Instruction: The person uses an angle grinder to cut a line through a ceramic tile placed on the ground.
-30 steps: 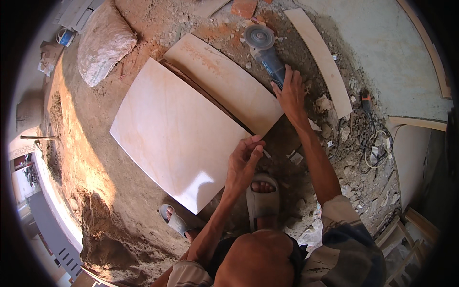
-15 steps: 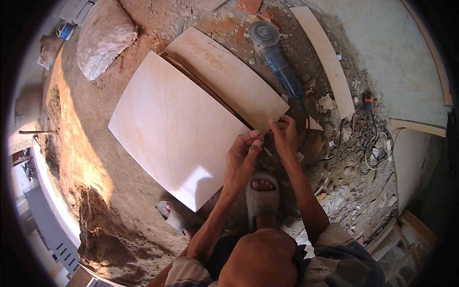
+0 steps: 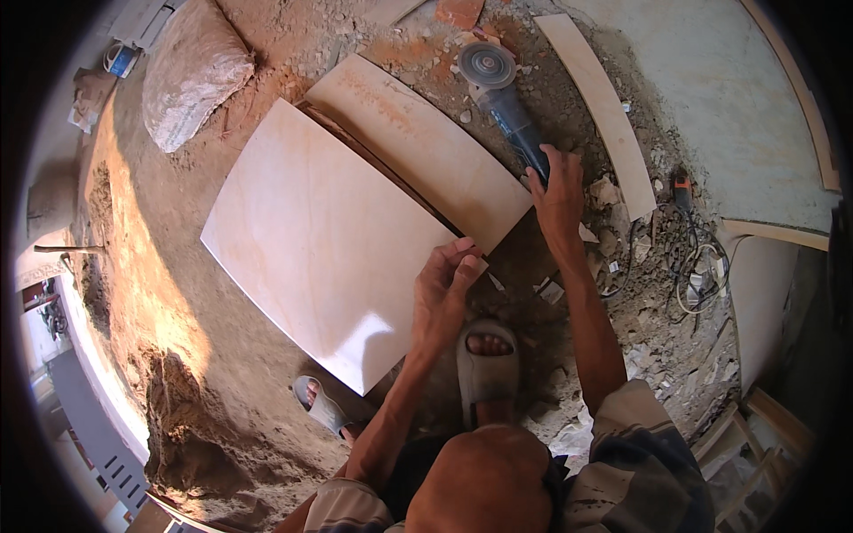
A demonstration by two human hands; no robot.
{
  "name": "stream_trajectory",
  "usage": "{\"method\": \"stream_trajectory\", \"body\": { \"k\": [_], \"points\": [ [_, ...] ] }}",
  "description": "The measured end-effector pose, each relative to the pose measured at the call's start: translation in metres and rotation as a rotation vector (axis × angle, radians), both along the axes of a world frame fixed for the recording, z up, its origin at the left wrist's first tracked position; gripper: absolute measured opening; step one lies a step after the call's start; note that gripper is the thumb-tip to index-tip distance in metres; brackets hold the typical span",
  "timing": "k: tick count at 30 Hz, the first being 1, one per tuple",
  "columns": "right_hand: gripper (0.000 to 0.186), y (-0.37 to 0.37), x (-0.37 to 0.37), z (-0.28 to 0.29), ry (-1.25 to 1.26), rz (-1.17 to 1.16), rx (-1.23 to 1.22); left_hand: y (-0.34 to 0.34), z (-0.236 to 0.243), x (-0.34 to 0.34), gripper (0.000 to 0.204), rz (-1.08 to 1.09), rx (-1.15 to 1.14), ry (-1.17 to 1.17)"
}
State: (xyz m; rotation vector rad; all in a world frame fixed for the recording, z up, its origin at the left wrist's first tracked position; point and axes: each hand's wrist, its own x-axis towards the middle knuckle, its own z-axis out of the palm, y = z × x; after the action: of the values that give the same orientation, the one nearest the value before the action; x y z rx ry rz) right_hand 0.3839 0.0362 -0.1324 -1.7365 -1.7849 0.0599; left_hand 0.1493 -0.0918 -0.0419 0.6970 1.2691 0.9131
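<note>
A large cream tile [image 3: 311, 240] lies on the dirt in front of me. My left hand [image 3: 444, 284] is over its right corner, thumb and fingers pinched together there; the exact contact is partly hidden. A narrower cream tile piece [image 3: 426, 133], dusted with reddish dirt, lies beyond it across a dark gap. An angle grinder [image 3: 514, 120] with a grey disc rests on the ground to the right of that piece, disc end away from me. My right hand [image 3: 562, 200] is at the near end of its handle, thumb on one side and fingers on the other.
A long tile strip [image 3: 604, 115] lies right of the grinder. Rubble, a coiled cable [image 3: 702, 275] and an orange-black plug or connector [image 3: 681, 191] are further right. A full sack [image 3: 195, 75] sits far left. My sandalled feet [image 3: 489, 364] are close to the big tile.
My right hand has moved away from the tile corner, up and right to the grinder's handle. My left hand has stayed at the corner. The grinder and tiles look unmoved.
</note>
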Motion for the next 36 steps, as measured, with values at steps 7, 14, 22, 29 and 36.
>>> {"method": "stream_trajectory", "body": {
  "k": [7, 14, 22, 29, 36],
  "points": [
    [0.057, 0.000, -0.004, 0.004, -0.002, -0.025, -0.039, 0.000, 0.003, -0.001, 0.043, -0.010, 0.006, 0.030],
    [0.054, -0.001, -0.002, 0.002, 0.007, -0.021, -0.037, 0.000, 0.003, 0.000, 0.041, -0.010, 0.016, 0.028],
    [0.056, -0.002, -0.003, 0.004, -0.021, -0.028, -0.044, -0.001, -0.001, -0.001, 0.041, -0.004, 0.005, 0.018],
    [0.057, 0.001, -0.004, 0.003, 0.014, -0.043, -0.104, -0.001, -0.001, -0.001, 0.043, 0.015, -0.021, -0.015],
    [0.059, 0.000, -0.006, 0.013, -0.011, -0.087, -0.057, -0.001, -0.006, -0.001, 0.045, -0.003, -0.018, 0.005]
  ]
}}
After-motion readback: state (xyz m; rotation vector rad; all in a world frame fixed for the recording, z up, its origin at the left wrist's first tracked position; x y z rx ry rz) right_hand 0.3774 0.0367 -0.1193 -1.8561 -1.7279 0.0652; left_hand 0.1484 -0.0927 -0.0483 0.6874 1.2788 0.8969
